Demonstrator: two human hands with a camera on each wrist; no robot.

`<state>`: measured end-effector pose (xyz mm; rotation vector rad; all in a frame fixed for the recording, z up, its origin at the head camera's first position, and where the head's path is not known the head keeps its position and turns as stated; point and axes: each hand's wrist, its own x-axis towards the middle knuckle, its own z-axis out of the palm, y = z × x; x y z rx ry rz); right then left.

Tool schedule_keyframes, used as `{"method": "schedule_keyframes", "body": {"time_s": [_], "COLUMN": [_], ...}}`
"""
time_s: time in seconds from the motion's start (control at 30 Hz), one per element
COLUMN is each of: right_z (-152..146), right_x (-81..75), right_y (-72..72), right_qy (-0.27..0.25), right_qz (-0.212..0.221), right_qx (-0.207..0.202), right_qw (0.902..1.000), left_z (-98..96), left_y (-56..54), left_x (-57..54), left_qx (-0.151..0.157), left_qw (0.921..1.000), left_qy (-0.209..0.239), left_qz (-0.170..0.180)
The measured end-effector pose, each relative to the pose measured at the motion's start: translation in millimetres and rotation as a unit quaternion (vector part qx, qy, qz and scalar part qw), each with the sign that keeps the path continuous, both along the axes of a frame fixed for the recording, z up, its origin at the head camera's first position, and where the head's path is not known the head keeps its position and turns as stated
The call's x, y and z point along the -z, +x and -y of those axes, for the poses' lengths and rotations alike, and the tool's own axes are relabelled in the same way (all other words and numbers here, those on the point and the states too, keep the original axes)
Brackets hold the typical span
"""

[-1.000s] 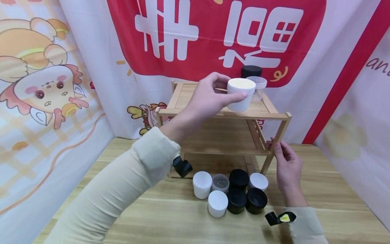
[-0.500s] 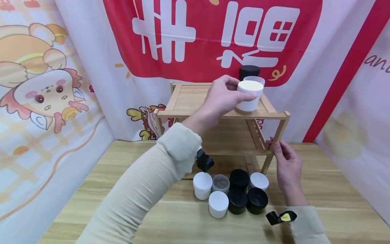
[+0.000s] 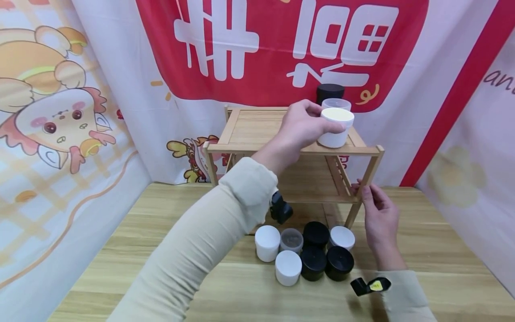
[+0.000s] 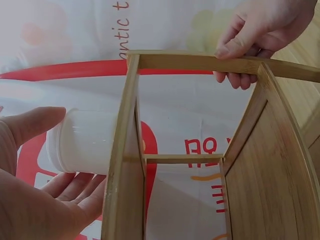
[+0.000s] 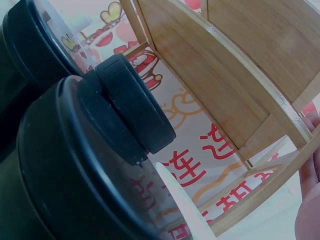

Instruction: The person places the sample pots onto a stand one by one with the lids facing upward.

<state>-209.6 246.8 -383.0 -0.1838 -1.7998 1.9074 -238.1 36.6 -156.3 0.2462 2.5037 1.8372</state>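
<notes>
My left hand holds a white screw-top jar between thumb and fingers, at the right front of the wooden shelf's top board. In the left wrist view the jar lies right at the board's edge, thumb on one side and fingers on the other. Directly behind it stand a clear jar and a black-lidded jar, in a row. My right hand grips the shelf's right front post with thumb and fingers, near the middle board.
Several jars stand on the wooden table in front of the shelf: white jars, black jars and a clear jar. A printed cloth hangs close behind the shelf. Black jars fill the left of the right wrist view.
My left hand has carried the white jar to the right and slightly down, in front of the clear jar. The right hand has stayed on the post.
</notes>
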Motion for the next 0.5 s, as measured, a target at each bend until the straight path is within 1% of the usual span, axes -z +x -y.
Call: {"method": "schedule_keyframes", "body": {"time_s": [0.23, 0.5], "right_z": [-0.3, -1.0], "right_x": [-0.4, -1.9], "right_y": [0.0, 1.5], "right_qy": [-0.01, 0.009], "right_qz": [-0.015, 0.008], "right_qx": [-0.002, 0.004], "right_qw": [0.9998, 0.9999], "left_z": [-7.5, -14.8], "left_y": [-3.3, -5.6], "left_x": [3.4, 5.8], "left_qx": [-0.006, -0.009], "left_qw": [0.9999, 0.9997], "left_qy": [0.01, 0.022], "left_qz": [0.003, -0.003]}}
